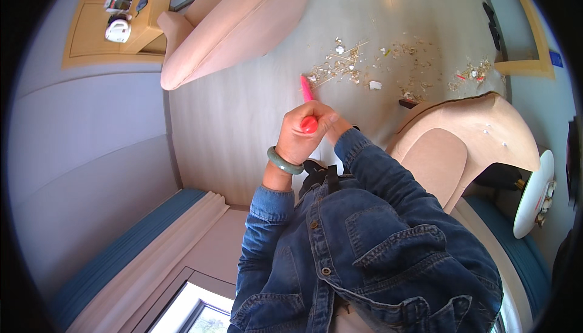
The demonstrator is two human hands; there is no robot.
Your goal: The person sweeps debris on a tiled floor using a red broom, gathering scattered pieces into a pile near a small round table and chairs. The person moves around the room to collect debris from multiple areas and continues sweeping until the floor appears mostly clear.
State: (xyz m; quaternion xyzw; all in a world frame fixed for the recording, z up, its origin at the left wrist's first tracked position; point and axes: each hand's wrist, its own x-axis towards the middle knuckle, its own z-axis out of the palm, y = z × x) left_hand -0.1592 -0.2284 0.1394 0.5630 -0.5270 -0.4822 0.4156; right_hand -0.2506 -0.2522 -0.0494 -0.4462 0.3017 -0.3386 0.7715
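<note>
The left hand's (294,135) fingers grasp a pink stick (306,90), its tip near litter (346,66) on the floor (225,126); the right hand's (333,129) grip is hidden. Litter lies in loose patches, some by the chair (434,157), apparently ungathered.

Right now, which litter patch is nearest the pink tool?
The leftmost patch, with long thin sticks: the tool ends beside it; the other patches lie farther right.

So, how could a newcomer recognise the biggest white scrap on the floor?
Start from the beige chair at right. Beyond its upper left edge, litter lies on the grey floor. There, the white scrap is oblong, clearly larger than the other white bits.
</note>
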